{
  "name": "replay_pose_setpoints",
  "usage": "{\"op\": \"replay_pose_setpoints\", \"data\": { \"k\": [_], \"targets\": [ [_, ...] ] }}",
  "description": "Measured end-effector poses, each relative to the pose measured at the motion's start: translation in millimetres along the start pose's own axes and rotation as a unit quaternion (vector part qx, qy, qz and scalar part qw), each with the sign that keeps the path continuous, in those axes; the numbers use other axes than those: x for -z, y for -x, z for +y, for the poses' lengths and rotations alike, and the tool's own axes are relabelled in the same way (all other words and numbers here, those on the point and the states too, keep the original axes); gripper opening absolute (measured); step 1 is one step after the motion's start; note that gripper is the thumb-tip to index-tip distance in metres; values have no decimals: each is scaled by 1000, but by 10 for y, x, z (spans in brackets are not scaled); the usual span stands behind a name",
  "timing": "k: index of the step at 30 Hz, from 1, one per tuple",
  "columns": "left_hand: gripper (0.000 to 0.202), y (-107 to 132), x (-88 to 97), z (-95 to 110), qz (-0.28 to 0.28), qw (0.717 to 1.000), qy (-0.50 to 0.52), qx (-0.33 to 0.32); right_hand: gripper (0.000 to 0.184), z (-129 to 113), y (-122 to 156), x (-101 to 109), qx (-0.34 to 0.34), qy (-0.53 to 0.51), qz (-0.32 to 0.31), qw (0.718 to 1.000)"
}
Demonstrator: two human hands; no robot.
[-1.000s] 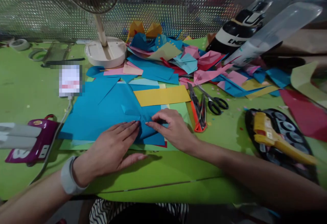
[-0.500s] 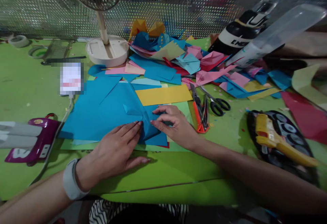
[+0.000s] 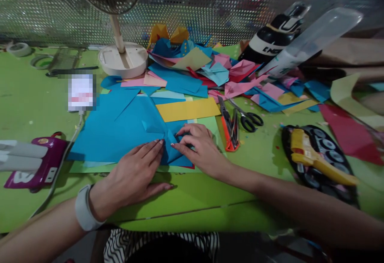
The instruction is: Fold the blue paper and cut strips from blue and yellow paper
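Observation:
Blue paper [image 3: 99, 135] lies on the green table, its right part folded into creased flaps. My left hand [image 3: 139, 167] presses flat on its near edge, fingers stretched out and thumb spread over the table. Just to the right, my right hand [image 3: 198, 147] has thumb and fingers curled together at a raised flap [image 3: 171, 137] of the folded blue paper. The fingertips partly cover that flap. A yellow paper strip [image 3: 189, 110] lies just beyond my right hand, and light green sheets [image 3: 214, 129] show from under the blue paper.
An orange utility knife [image 3: 229, 129] and black scissors [image 3: 250, 120] lie right of the paper. Farther right, a yellow glue gun [image 3: 315, 159] rests on a black tray [image 3: 345, 167]. Paper scraps [image 3: 222, 73], a fan [image 3: 123, 61] and a bottle [image 3: 270, 41] stand behind. A purple power strip [image 3: 48, 163] is left.
The camera view has shifted slightly, moving the whole scene a little left. My right hand's fingertips have moved slightly along the folded flap; my left hand still presses the paper.

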State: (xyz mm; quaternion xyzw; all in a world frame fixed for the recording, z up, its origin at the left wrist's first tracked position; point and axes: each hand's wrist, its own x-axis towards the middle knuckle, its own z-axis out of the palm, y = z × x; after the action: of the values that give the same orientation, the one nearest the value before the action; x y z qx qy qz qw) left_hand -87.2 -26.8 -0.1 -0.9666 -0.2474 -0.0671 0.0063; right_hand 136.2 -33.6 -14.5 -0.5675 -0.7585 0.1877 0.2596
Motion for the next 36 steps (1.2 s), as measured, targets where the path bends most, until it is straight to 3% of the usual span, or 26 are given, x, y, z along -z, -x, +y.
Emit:
{"op": "replay_pose_setpoints", "data": {
  "k": [19, 36],
  "targets": [
    [76, 0, -28, 29, 8, 1000, 2, 1, 29, 34, 1, -34, -30, -10, 35, 999],
    [74, 3, -25, 33, 3, 1000, 1, 7, 29, 48, -11, 30, -29, -23, 2, 999]
  ]
}}
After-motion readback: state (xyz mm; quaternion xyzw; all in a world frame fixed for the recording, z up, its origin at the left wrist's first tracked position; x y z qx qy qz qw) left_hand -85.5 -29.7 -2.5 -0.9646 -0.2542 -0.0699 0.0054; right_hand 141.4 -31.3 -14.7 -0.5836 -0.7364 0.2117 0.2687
